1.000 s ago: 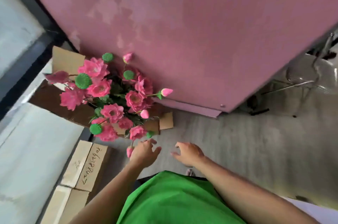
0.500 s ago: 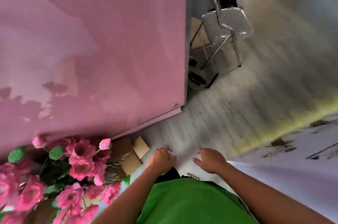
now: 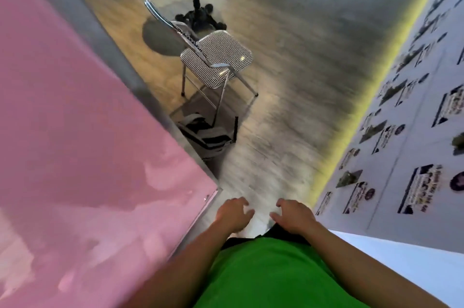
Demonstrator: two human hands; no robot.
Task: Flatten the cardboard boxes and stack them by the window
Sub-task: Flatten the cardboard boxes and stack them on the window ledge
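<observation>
No cardboard box shows in the head view at this moment. My left hand [image 3: 234,214] hovers low in the middle, fingers loosely spread and holding nothing, just right of the pink wall's corner. My right hand [image 3: 294,216] hangs beside it, a short gap apart, also with relaxed spread fingers and nothing in it. Both forearms reach forward over my green shirt.
A pink wall panel [image 3: 75,144] fills the left. A metal folding chair [image 3: 216,61] stands ahead on the grey floor, with a dark bag [image 3: 206,132] under it and a black wheeled stand [image 3: 198,13] behind. A white wall with printed pictures [image 3: 401,157] runs along the right.
The view has swung right, away from the flattened boxes and pink flowers by the window; they have left the frame. The chair and corridor are now ahead. Both hands stayed empty.
</observation>
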